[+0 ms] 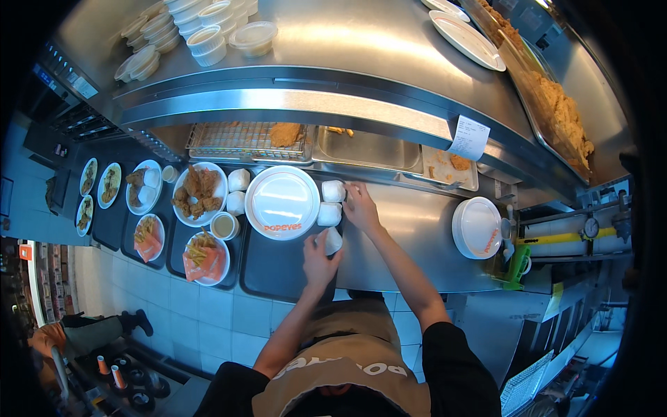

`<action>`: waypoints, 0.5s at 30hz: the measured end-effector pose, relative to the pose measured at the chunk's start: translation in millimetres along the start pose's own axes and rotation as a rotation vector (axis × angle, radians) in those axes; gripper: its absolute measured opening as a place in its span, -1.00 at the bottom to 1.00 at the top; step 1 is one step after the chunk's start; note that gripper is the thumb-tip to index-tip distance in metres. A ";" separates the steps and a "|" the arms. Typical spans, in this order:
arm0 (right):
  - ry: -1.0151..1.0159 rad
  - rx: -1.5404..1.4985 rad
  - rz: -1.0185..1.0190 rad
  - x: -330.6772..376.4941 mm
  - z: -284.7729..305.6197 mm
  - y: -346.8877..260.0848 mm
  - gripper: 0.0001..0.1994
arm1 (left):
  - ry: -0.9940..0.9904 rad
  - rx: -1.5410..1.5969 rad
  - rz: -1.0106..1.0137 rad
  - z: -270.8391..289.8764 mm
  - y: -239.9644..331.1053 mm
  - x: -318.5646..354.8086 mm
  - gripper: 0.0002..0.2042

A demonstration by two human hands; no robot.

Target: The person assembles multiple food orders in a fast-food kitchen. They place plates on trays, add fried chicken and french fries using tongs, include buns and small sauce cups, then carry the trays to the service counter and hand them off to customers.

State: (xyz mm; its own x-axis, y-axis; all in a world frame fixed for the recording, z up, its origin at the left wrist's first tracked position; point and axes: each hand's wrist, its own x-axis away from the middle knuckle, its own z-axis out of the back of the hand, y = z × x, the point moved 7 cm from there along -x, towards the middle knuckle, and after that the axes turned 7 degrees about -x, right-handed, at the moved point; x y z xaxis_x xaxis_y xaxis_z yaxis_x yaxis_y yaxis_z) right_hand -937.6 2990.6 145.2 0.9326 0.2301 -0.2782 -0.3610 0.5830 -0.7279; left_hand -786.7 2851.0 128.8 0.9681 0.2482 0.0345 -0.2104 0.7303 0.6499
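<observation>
On a dark tray (267, 274) in front of me sits a large empty white plate (281, 201). Just right of that plate, two small white wrapped bundles (332, 191) stand one behind the other at the tray's edge. My left hand (321, 263) is closed around a third white wrapped bundle (333, 241), nearer to me in the same row. Beside the far two, my right hand (362, 210) has its fingers apart and seems to touch their right side. What the wrapping covers is hidden.
Fried chicken on a plate (200, 189), fries (201, 254), a sauce cup (224, 226) and more plates fill trays leftward. Stacked plates (476, 227) stand right. A metal shelf edge (292, 101) overhangs the counter, with lidded tubs (206, 45) above. Someone's leg (97, 333) shows lower left.
</observation>
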 end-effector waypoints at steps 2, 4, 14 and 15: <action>-0.069 0.005 -0.074 -12.2 -13.7 4.2 -0.52 | -0.022 -0.154 0.004 -8.5 14.7 -11.5 -0.33; -0.090 0.052 -0.097 -19.7 -29.3 4.6 -0.50 | -0.038 -0.198 0.003 -13.7 16.3 -20.3 -0.34; 0.055 -0.195 -0.214 -14.6 -38.9 22.4 -0.69 | -0.007 0.870 0.145 -23.6 -62.8 -15.5 -0.43; 0.083 -0.195 -0.220 -14.1 -36.8 24.6 -0.72 | 0.000 0.808 0.048 -24.3 -60.1 -15.8 -0.43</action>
State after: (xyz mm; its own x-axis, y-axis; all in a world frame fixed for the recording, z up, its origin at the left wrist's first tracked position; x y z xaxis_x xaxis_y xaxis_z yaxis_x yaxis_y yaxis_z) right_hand -959.5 2973.1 108.1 0.9884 0.0456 -0.1447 -0.1496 0.4496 -0.8806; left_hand -792.6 2818.7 70.7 0.9605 0.2674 0.0764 -0.0884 0.0331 0.9955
